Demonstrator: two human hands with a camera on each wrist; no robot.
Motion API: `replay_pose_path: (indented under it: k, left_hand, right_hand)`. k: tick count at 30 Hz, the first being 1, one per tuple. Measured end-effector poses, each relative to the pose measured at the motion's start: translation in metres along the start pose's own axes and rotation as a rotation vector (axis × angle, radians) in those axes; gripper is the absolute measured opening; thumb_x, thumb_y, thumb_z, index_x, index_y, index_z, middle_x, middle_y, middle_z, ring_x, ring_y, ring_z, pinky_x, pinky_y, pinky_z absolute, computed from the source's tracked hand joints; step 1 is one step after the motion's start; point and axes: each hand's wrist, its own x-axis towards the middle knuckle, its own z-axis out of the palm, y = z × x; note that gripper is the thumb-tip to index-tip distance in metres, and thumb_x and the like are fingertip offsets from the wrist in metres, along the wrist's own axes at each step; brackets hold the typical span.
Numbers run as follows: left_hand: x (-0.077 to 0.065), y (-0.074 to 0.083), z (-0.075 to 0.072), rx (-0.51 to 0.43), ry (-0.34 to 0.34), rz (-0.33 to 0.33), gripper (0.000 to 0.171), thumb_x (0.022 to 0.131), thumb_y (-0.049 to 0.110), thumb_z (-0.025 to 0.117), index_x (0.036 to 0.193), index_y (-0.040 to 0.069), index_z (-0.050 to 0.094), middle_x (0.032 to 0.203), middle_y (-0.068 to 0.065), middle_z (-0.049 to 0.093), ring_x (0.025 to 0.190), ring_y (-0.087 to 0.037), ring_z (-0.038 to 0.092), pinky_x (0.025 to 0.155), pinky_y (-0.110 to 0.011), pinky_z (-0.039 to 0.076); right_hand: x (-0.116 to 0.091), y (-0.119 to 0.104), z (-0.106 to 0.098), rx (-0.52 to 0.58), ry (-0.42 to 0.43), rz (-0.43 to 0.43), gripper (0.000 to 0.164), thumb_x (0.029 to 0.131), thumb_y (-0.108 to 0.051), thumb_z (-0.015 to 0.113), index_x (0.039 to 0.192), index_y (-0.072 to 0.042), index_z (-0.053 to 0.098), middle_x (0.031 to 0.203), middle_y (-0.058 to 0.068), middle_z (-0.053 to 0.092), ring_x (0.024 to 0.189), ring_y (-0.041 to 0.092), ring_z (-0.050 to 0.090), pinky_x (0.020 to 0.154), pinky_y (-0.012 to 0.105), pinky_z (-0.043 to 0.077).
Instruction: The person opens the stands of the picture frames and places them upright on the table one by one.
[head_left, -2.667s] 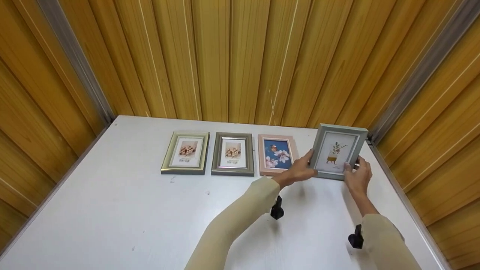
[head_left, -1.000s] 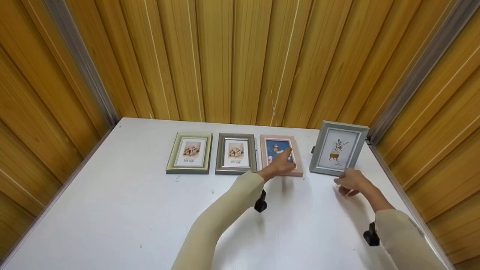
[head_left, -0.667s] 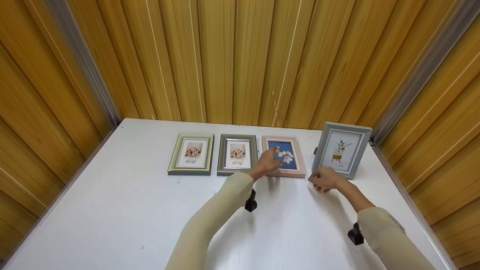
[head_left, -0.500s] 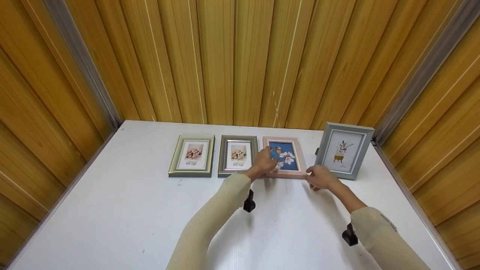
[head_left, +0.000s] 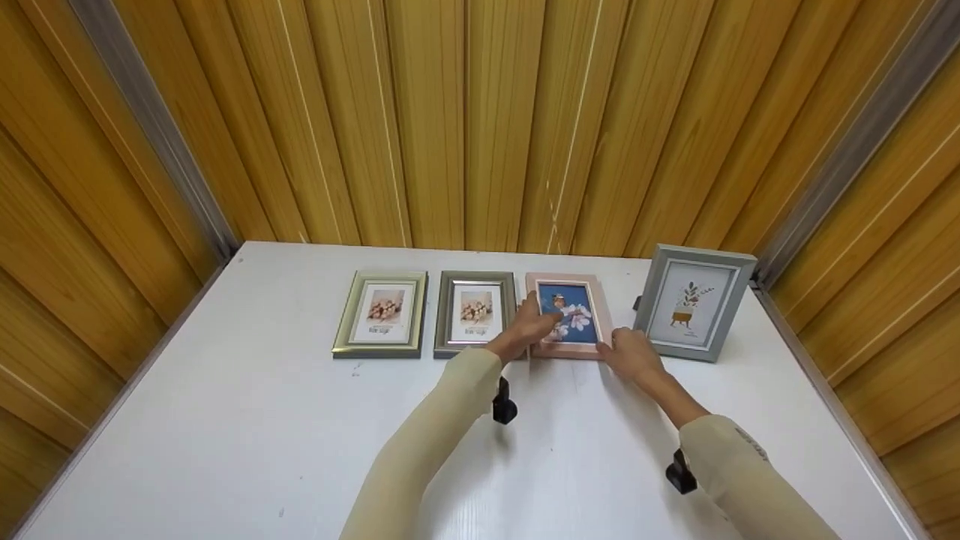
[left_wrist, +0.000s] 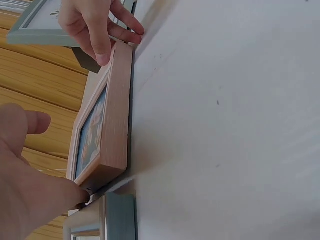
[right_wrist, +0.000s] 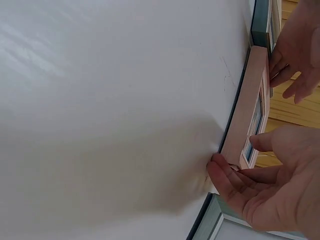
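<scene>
In the head view a pink picture frame (head_left: 606, 319) with a blue blossom picture lies flat on the white table. My left hand (head_left: 531, 327) is at its left side, thumb reaching over the picture. The left wrist view has the left fingers down at the frame's near left end, thumb apart from it. My right hand (head_left: 634, 352) is at the frame's lower right corner. Its fingertips touch that corner in the right wrist view, with the thumb (right_wrist: 262, 142) held off the frame. Right of it, a grey-green picture frame (head_left: 652, 300) stands upright, leaning back on its stand.
Left of the pink frame lie a grey picture frame (head_left: 444, 315) and a gold-edged picture frame (head_left: 345, 326), both flat in the same row. Behind the white table (head_left: 225, 420) rises a wood-patterned wall (head_left: 427, 135), with more panels at both sides.
My hands have let go of the grey-green frame, which now stands by itself. Both hands have moved left to the pink frame, the right one reaching its lower right corner.
</scene>
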Motion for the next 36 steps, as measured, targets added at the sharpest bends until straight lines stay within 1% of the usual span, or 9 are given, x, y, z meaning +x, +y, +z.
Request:
replay_pose_path:
  k: [3, 7, 12, 14, 17, 20, 23, 29, 36]
  left_hand:
    - [0.002, 0.001, 0.005, -0.029, 0.000, -0.042, 0.083, 0.102, 0.025, 0.057, 0.163, 0.002, 0.007, 0.171, -0.020, 0.011, 0.159, -0.033, 0.011, 0.130, -0.046, 0.014]
    - [0.004, 0.003, 0.010, -0.023, 0.032, -0.056, 0.085, 0.100, 0.024, 0.061, 0.163, 0.001, 0.009, 0.171, -0.021, 0.012, 0.159, -0.034, 0.012, 0.130, -0.045, 0.015]
    - [0.005, 0.007, 0.014, -0.075, 0.049, -0.120, 0.092, 0.096, 0.024, 0.067, 0.164, 0.007, 0.006, 0.171, -0.018, 0.012, 0.159, -0.033, 0.015, 0.128, -0.045, 0.023]
    - [0.005, 0.010, 0.016, -0.102, 0.060, -0.157, 0.095, 0.095, 0.025, 0.068, 0.165, 0.011, 0.006, 0.172, -0.016, 0.011, 0.159, -0.032, 0.015, 0.127, -0.046, 0.025]
    - [0.005, 0.015, 0.017, -0.128, 0.076, -0.198, 0.095, 0.095, 0.026, 0.069, 0.165, 0.013, 0.006, 0.172, -0.015, 0.012, 0.159, -0.032, 0.017, 0.126, -0.048, 0.028]
    - [0.006, 0.018, 0.018, -0.143, 0.100, -0.204, 0.096, 0.092, 0.028, 0.069, 0.164, 0.012, 0.008, 0.170, -0.018, 0.017, 0.157, -0.034, 0.020, 0.126, -0.048, 0.027]
    - [0.004, 0.019, 0.017, -0.159, 0.113, -0.194, 0.098, 0.090, 0.027, 0.070, 0.164, 0.010, 0.008, 0.168, -0.021, 0.021, 0.156, -0.036, 0.023, 0.126, -0.047, 0.027]
    - [-0.003, 0.022, 0.015, -0.196, 0.101, -0.221, 0.101, 0.090, 0.030, 0.068, 0.164, 0.009, 0.003, 0.170, -0.019, 0.015, 0.157, -0.036, 0.018, 0.128, -0.050, 0.022]
    - [-0.012, 0.023, 0.015, -0.310, 0.119, -0.218, 0.099, 0.087, 0.024, 0.069, 0.163, 0.007, 0.008, 0.168, -0.019, 0.020, 0.154, -0.033, 0.025, 0.123, -0.051, 0.031]
  right_hand:
    - [-0.001, -0.002, 0.001, -0.014, -0.005, 0.019, 0.031, 0.098, -0.016, 0.062, 0.090, 0.014, 0.065, 0.073, 0.017, 0.062, 0.063, 0.021, 0.052, 0.054, 0.029, 0.039]
    - [-0.001, -0.006, 0.004, -0.041, 0.013, 0.017, 0.035, 0.098, -0.019, 0.062, 0.080, 0.011, 0.063, 0.076, 0.019, 0.058, 0.066, 0.024, 0.049, 0.057, 0.034, 0.041]
    - [-0.004, -0.012, 0.006, -0.056, -0.002, 0.023, 0.040, 0.098, -0.021, 0.060, 0.085, 0.017, 0.065, 0.086, 0.029, 0.062, 0.075, 0.030, 0.051, 0.068, 0.046, 0.049]
    - [-0.005, -0.014, 0.006, -0.043, -0.006, 0.023, 0.039, 0.098, -0.020, 0.060, 0.085, 0.017, 0.065, 0.083, 0.027, 0.062, 0.074, 0.030, 0.051, 0.066, 0.044, 0.047]
    - [-0.006, -0.014, 0.006, 0.001, -0.010, 0.025, 0.035, 0.097, -0.018, 0.060, 0.078, 0.011, 0.061, 0.072, 0.017, 0.056, 0.069, 0.026, 0.048, 0.058, 0.035, 0.040]
    - [-0.006, -0.012, 0.005, 0.066, -0.019, 0.043, 0.031, 0.097, -0.017, 0.060, 0.073, 0.001, 0.053, 0.066, 0.006, 0.046, 0.062, 0.020, 0.043, 0.054, 0.027, 0.032]
    - [-0.007, -0.009, 0.003, 0.122, -0.028, 0.064, 0.029, 0.097, -0.017, 0.060, 0.074, -0.003, 0.049, 0.066, 0.002, 0.042, 0.062, 0.018, 0.041, 0.053, 0.025, 0.030]
    - [-0.008, -0.008, -0.001, 0.159, -0.041, 0.097, 0.027, 0.096, -0.017, 0.061, 0.080, 0.004, 0.054, 0.068, 0.003, 0.040, 0.065, 0.018, 0.041, 0.055, 0.025, 0.032]
    - [-0.012, -0.010, -0.006, 0.168, -0.115, 0.164, 0.031, 0.100, -0.016, 0.060, 0.097, 0.014, 0.057, 0.076, 0.006, 0.043, 0.074, 0.021, 0.044, 0.062, 0.029, 0.037]
